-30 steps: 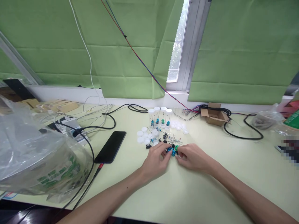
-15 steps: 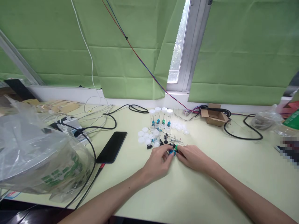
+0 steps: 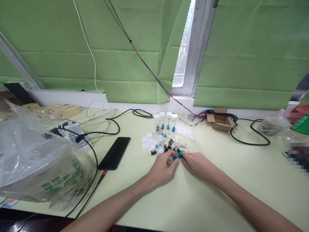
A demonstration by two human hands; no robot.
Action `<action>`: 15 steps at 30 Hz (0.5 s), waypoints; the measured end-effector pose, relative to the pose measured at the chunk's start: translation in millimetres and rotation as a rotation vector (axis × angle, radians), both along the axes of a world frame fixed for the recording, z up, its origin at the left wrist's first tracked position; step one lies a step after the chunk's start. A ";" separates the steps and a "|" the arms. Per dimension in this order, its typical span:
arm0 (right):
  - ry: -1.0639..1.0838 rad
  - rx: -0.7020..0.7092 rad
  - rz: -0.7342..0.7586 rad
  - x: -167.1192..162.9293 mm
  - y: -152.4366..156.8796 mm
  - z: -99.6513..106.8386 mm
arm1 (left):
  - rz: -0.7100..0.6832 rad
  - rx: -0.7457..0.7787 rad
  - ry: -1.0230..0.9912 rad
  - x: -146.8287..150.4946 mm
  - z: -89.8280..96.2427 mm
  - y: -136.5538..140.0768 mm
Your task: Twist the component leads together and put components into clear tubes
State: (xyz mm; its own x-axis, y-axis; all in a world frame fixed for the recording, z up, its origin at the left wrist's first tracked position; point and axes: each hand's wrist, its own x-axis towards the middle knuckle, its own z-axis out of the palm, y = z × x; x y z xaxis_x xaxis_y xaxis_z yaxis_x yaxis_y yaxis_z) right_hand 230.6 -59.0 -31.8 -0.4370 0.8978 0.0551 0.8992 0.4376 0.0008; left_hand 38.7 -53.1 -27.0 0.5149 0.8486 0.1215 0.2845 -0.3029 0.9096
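Note:
My left hand [image 3: 162, 167] is closed in a pinch, thumb and index finger around a small blue part [image 3: 175, 158]. Close on its right, my right hand [image 3: 196, 163] has its fingers bent together at the edge of a pile of small parts [image 3: 170, 142], by a green piece [image 3: 182, 152]. What its fingertips hold, if anything, is hidden. The pile mixes black pieces, blue pieces and thin wire leads. Behind it several clear tubes with white caps [image 3: 168, 114] stand upright, blue or green parts inside. Loose white caps [image 3: 150, 141] lie to the left.
A black phone [image 3: 115, 153] lies left of my arm, a cable plugged in. Farther left sits a large plastic bag [image 3: 48, 158] over a round container. At the back are an open cardboard box [image 3: 221, 124], clear glasses [image 3: 190, 120] and black cables [image 3: 251, 141].
Both hands stay close together at the pile. The blue part at my left fingertips has shifted slightly left, and the fingertips of the two hands are a little farther apart.

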 end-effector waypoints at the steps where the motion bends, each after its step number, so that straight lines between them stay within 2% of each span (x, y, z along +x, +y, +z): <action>1: 0.001 0.003 -0.006 -0.6 -0.2 0.1 | 0.007 0.010 0.011 -0.2 0.4 0.2; 10: 0.121 0.031 -0.010 0.0 1.1 -3.8 | 0.075 0.084 0.076 -0.5 1.5 1.3; 15: 0.264 0.056 0.000 -1.2 0.6 -3.3 | 0.080 0.030 0.019 -1.4 0.7 2.6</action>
State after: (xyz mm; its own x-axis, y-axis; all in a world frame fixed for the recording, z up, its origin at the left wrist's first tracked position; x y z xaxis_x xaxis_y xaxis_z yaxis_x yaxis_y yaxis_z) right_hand 229.4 -58.5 -35.0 -0.4007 0.8902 0.2166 0.8715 0.4433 -0.2096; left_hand 37.3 -50.6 -26.3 0.4480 0.8832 0.1385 0.3260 -0.3057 0.8946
